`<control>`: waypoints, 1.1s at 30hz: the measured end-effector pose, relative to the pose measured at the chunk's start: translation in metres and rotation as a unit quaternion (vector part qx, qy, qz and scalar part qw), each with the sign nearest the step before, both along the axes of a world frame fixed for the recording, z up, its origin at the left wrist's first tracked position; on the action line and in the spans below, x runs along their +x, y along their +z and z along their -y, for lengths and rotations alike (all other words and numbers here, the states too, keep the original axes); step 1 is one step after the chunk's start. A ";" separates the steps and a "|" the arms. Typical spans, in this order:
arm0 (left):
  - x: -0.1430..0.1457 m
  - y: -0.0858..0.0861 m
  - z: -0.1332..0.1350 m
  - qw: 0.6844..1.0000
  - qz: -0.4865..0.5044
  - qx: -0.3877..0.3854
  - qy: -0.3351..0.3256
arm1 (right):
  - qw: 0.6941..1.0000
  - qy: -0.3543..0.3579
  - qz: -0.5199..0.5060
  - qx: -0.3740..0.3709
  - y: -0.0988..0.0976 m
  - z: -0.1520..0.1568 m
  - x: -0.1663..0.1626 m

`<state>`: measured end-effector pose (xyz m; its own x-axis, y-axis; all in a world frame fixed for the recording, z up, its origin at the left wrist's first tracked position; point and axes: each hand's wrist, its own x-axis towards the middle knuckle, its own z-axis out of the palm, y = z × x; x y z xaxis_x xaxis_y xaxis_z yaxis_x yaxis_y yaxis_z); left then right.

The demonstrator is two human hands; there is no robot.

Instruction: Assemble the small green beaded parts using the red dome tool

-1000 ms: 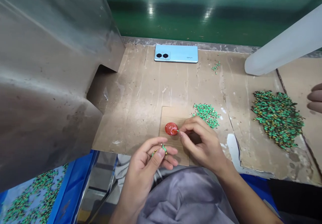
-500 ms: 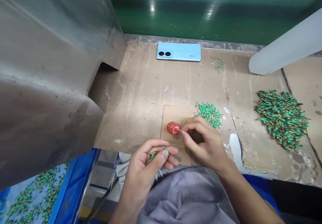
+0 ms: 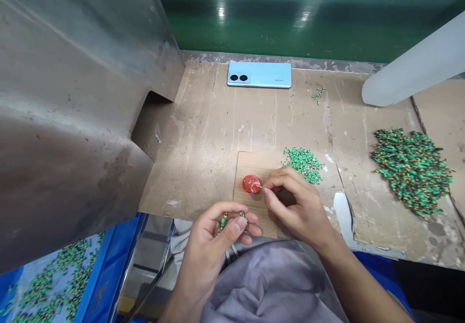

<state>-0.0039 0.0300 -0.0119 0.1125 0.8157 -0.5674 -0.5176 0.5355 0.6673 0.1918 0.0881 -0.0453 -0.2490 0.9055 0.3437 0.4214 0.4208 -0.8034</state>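
Note:
Several small green parts with dark and yellow ends (image 3: 242,215) lie in my left hand (image 3: 221,233), whose thumb presses one against the curled fingers. Between thumb and forefinger, my right hand (image 3: 294,204) pinches a tiny green piece (image 3: 259,186). Its tip is at the right side of a small round red dish (image 3: 252,184) with a glossy red substance in it. The dish sits on a cardboard piece (image 3: 244,161). Just beyond my right hand lies a pile of small green pieces (image 3: 303,164), partly hidden by the knuckles.
A larger heap of green, black and yellow parts (image 3: 412,170) is on the right. A light-blue phone (image 3: 267,75) lies at the back, near a few scattered green pieces (image 3: 318,93). Sheet metal (image 3: 72,95) stands left, above a blue bin (image 3: 101,269). A white tube (image 3: 410,66) leans back right.
The view has shifted slightly. My left thumb and fingers have moved a little around the small parts; my right hand keeps its pinch at the red dish.

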 end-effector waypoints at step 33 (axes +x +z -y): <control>0.003 -0.015 -0.001 0.989 -0.141 0.031 -0.020 | 0.988 0.034 0.138 -0.054 0.005 0.027 0.043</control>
<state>-0.0012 0.0311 -0.0269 -0.0106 0.8475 -0.5306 -0.2849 0.5061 0.8141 0.2350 0.0608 -0.0408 -0.3805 0.9114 0.1565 0.6045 0.3732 -0.7038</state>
